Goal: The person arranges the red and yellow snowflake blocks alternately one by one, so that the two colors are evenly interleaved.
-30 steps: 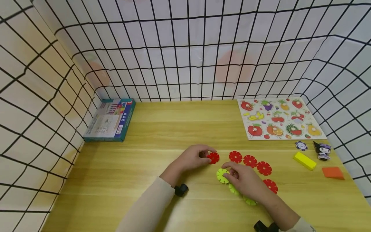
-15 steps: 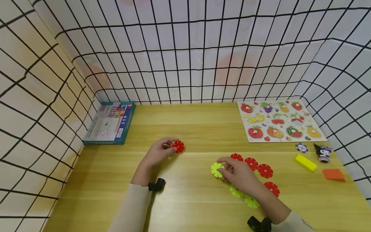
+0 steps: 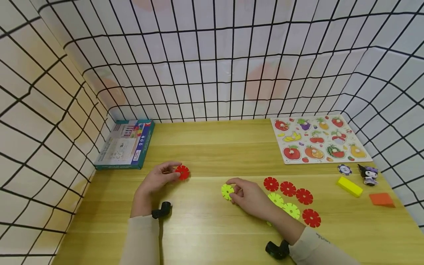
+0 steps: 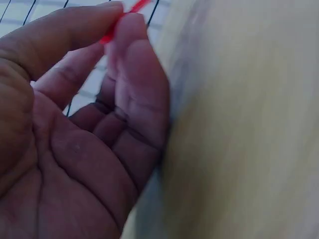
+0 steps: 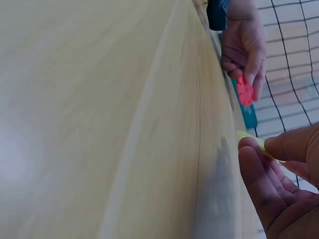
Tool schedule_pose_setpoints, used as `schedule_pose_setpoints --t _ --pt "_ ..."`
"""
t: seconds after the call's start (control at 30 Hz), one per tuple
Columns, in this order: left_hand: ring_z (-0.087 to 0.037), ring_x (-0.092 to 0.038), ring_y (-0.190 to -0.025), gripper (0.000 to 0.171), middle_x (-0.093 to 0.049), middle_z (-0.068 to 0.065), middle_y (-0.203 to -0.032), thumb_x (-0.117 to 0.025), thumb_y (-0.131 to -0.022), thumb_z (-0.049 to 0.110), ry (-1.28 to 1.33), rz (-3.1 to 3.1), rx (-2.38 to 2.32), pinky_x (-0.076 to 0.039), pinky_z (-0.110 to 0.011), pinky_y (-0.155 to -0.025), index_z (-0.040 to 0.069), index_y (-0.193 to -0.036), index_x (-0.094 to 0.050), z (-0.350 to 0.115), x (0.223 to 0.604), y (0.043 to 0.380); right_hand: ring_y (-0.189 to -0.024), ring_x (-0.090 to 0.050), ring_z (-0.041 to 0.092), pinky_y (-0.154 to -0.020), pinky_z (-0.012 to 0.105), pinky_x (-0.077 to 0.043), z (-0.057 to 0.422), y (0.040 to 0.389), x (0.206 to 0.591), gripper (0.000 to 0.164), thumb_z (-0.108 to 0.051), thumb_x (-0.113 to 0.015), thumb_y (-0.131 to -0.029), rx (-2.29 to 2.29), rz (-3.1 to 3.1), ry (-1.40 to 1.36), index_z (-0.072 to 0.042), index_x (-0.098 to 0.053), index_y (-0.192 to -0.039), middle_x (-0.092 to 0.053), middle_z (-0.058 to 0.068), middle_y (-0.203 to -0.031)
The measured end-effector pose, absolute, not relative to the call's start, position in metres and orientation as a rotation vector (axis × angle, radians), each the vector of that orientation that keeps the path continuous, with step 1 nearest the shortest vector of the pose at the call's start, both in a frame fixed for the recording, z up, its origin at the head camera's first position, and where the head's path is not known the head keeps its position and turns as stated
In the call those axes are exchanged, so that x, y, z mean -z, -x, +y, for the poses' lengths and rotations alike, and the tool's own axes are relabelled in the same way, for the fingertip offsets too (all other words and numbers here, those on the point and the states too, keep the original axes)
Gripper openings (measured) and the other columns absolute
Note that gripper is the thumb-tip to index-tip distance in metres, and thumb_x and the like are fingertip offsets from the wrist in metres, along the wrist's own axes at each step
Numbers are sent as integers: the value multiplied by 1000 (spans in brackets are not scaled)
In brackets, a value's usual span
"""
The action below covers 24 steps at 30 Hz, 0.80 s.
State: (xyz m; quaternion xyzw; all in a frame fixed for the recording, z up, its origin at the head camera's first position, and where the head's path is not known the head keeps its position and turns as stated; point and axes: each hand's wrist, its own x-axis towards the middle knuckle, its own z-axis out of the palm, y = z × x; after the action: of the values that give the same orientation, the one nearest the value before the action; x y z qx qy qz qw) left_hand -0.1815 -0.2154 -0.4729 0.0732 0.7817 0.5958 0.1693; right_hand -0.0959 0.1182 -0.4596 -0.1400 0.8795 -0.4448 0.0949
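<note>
My left hand (image 3: pixel 157 179) pinches a red notched disc (image 3: pixel 182 172) by its edge between thumb and fingers, left of the table's middle. In the left wrist view only a sliver of that red disc (image 4: pixel 108 36) shows past the fingertips. My right hand (image 3: pixel 251 197) pinches a yellow-green notched disc (image 3: pixel 227 191) near the table's middle, seen almost edge-on in the right wrist view. Beside and beyond the right hand lie several red discs (image 3: pixel 288 188). More yellow-green discs (image 3: pixel 291 211) lie by the right forearm, one mostly hidden under it.
A teal box (image 3: pixel 124 145) lies at the back left. At the back right is a fruit puzzle board (image 3: pixel 319 140). Along the right side are a poker chip (image 3: pixel 345 169), a small figurine (image 3: pixel 368 175), a yellow block (image 3: pixel 350 186) and an orange wedge (image 3: pixel 382 200). Black-lined walls enclose the table (image 3: pixel 212 147).
My left hand has carried the red disc well to the left. My right hand has moved left with the yellow-green disc, uncovering more of the discs on the table.
</note>
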Motion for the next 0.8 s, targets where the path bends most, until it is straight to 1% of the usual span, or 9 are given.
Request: schedule_pose_setpoints --t 0.1,0.17,0.3,0.4,0.5,0.57,0.67,0.73,0.8 --pt "-23 -52 -76 39 -54 -13 -94 -70 -83 18 -83 2257 -1603 -47 -26 -62 13 -120 -61 -230 467 177 -63 -62 9 -50 26 -49 101 102 460 35 -13 -66 -86 1360 2569 442 -19 -58 -119 -57 -4 -78" --pt "-23 -54 -74 38 -55 -13 -94 -68 -84 15 -3 2275 -1535 -49 -28 -64 10 -121 -60 -239 462 174 -63 -62 10 -51 25 -50 89 108 462 35 -12 -65 -86 1394 2547 458 -17 -57 -120 -57 -3 -78" --pt "-23 -56 -72 35 -57 -14 -94 -66 -86 12 135 2367 -1342 -51 -30 -65 9 -120 -59 -254 453 167 -63 -63 10 -53 23 -51 59 121 469 35 -7 -62 -87 1443 2501 482 -11 -57 -121 -57 0 -76" --pt "-23 -54 -76 33 -57 -12 -98 -65 -87 15 178 2443 -1207 -48 -30 -65 13 -120 -61 -262 450 165 -64 -60 6 -55 20 -50 38 132 470 34 -9 -62 -87 1347 2573 528 -11 -58 -120 -56 -3 -75" --pt "-24 -51 -83 32 -57 -12 -104 -62 -89 17 177 2486 -1123 -44 -31 -68 15 -121 -60 -268 450 166 -60 -52 5 -56 21 -45 17 143 470 33 -15 -64 -86 1156 2691 583 -14 -60 -119 -55 -8 -73" --pt "-25 -49 -87 31 -58 -13 -107 -61 -90 16 183 2505 -1103 -42 -33 -72 15 -121 -60 -272 450 167 -62 -50 6 -60 23 -45 2 152 469 31 -21 -64 -86 1009 2760 624 -17 -62 -117 -57 -9 -74" --pt "-27 -48 -91 31 -57 -13 -109 -61 -90 15 210 2526 -1092 -41 -37 -77 13 -121 -59 -276 449 169 -71 -58 9 -66 27 -47 -22 163 471 30 -32 -62 -88 840 2842 666 -20 -61 -115 -64 -8 -84" --pt "-29 -47 -93 37 -56 -14 -111 -64 -88 20 216 2525 -1084 -41 -39 -78 14 -123 -57 -278 448 168 -79 -62 12 -69 30 -49 -35 167 473 31 -38 -60 -89 757 2895 670 -22 -61 -115 -67 -8 -93" --pt "-29 -47 -94 45 -55 -13 -112 -70 -83 26 232 2509 -1079 -42 -40 -79 15 -125 -55 -278 448 167 -84 -63 15 -67 31 -49 -44 169 475 32 -42 -58 -89 723 2934 652 -23 -60 -115 -67 -7 -96"
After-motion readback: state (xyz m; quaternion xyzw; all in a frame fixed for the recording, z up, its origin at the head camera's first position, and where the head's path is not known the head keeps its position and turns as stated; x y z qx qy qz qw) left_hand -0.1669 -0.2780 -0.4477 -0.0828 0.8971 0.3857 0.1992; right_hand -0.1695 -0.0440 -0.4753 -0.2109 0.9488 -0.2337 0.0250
